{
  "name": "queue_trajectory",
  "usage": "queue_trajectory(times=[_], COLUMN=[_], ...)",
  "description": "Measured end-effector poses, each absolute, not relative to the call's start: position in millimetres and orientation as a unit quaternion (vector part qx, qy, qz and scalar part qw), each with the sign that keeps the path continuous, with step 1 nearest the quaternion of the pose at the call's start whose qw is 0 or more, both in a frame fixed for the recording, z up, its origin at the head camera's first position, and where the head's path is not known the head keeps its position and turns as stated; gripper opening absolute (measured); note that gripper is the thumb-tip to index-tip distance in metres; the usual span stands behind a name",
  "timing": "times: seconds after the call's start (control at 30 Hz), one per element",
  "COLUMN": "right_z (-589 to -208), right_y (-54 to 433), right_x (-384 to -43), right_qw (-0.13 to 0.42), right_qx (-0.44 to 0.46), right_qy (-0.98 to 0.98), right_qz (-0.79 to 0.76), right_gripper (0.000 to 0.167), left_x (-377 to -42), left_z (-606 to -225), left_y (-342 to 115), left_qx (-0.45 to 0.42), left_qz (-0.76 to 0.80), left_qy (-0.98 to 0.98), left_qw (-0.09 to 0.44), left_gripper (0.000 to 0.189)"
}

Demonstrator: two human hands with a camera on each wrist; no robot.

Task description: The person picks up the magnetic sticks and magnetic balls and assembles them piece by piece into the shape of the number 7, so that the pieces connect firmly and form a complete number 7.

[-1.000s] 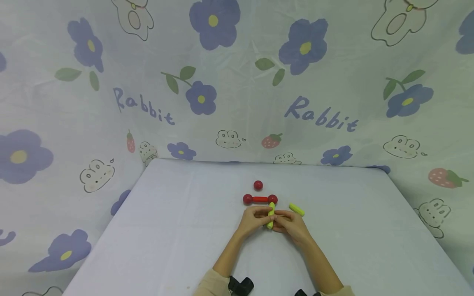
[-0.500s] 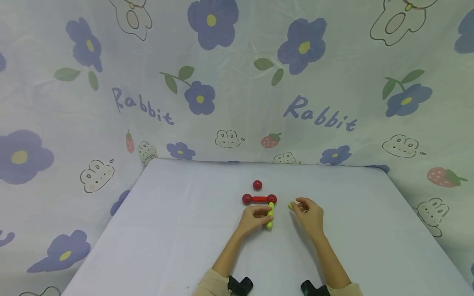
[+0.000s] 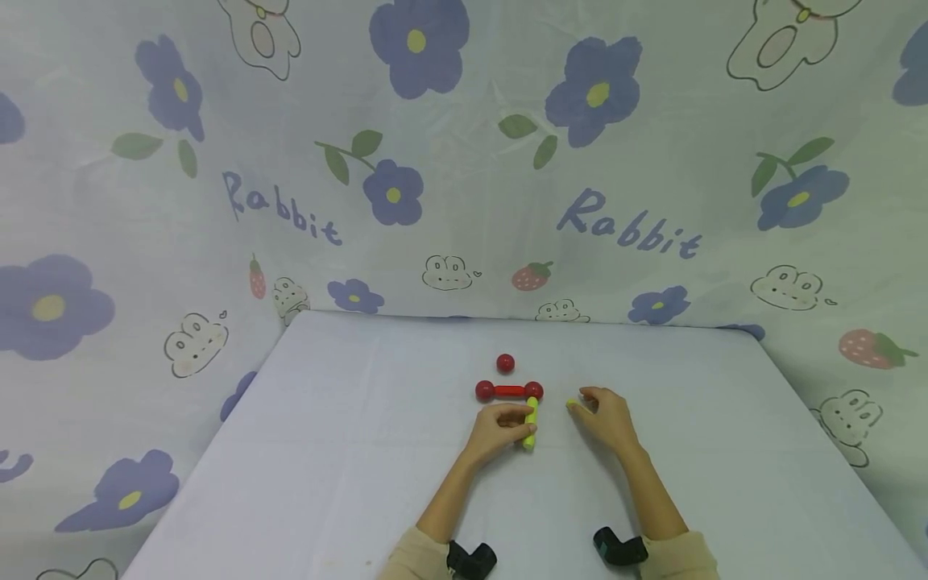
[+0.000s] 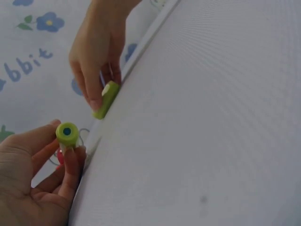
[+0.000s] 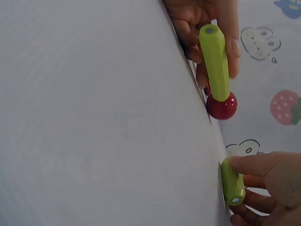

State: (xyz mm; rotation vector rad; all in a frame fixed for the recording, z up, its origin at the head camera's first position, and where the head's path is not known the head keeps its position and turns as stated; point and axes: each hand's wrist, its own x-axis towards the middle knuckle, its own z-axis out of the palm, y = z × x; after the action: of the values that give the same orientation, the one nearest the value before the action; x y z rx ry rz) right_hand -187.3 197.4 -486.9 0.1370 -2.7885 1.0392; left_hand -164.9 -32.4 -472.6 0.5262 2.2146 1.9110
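Observation:
My left hand [image 3: 493,431] pinches a yellow-green ribbed rod [image 5: 215,61] between thumb and fingers. That rod's far end meets a red ball [image 5: 222,106], and its near end shows a small dark round inset. The ball sits at the right end of a red rod [image 3: 509,391], with another red ball [image 3: 485,391] at the left end. To the right, my right hand [image 3: 611,420] holds a second yellow-green rod [image 5: 232,182] low at the table surface, thumb on one side and fingers on the other. In the head view the fingers hide most of this second rod.
A loose red ball [image 3: 505,363] lies behind the red rod. White cloth covers the table [image 3: 348,451], and a patterned curtain [image 3: 464,161] rises at its back and sides. Each wrist wears a black camera mount [image 3: 471,561].
My right hand has left the rod in my left hand, moved right and taken hold of the second yellow-green rod, turning it slightly. My left hand has stayed in place.

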Motion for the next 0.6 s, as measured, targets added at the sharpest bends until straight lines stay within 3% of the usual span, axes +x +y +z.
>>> queue_trajectory(times=[0.23, 0.6], right_z=[-484.5, -481.3], right_y=[198.9, 203.3], right_x=[-182.5, -176.9], right_qw=[0.064, 0.035], right_qx=[0.059, 0.041], right_qy=[-0.94, -0.937], right_qz=[0.33, 0.346], right_gripper=[0.03, 0.032], left_x=[-165.6, -166.5], left_z=[-473.5, -474.2], left_y=[-32.1, -32.1], left_qx=[0.176, 0.178], left_qz=[0.642, 0.64], left_qy=[0.742, 0.743], left_qw=[0.084, 0.083], left_gripper=[0.029, 0.029])
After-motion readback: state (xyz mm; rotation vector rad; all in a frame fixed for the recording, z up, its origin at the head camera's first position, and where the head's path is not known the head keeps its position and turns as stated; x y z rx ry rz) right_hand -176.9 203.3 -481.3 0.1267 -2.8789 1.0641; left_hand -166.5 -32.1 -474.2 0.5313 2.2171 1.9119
